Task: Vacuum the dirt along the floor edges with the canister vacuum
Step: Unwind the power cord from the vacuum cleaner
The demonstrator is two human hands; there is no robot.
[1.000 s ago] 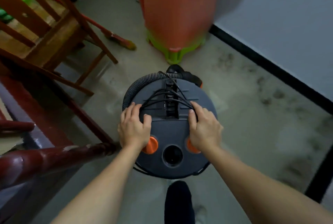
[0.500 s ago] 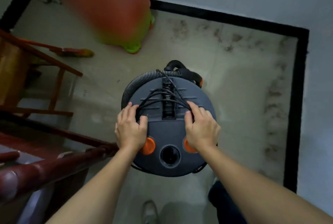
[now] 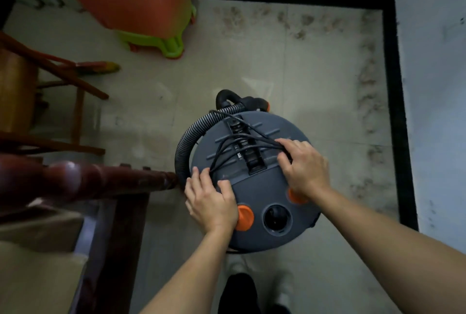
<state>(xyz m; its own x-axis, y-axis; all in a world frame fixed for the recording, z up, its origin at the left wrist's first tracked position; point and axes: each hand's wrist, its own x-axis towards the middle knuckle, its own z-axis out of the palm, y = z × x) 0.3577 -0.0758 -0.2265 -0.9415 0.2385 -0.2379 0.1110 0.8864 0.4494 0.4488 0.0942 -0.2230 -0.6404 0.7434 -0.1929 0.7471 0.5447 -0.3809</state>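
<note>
Canister vacuum (image 3: pixel 254 187) stands near the floor's (image 3: pixel 252 66) dirty corner; left hand (image 3: pixel 213 201) rests flat, right hand (image 3: pixel 303 166) closes on the cord (image 3: pixel 242 146). Unwinding it likely comes next.

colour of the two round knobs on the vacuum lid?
Orange, on the dark grey canister vacuum; the left knob shows best in the head view.

No legible text; only a blurred small label on the canister vacuum (image 3: pixel 254 187) lid.

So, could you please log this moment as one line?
left hand: flat on vacuum lid | right hand: on cord | hose: coiled | dirt: along edges
</note>
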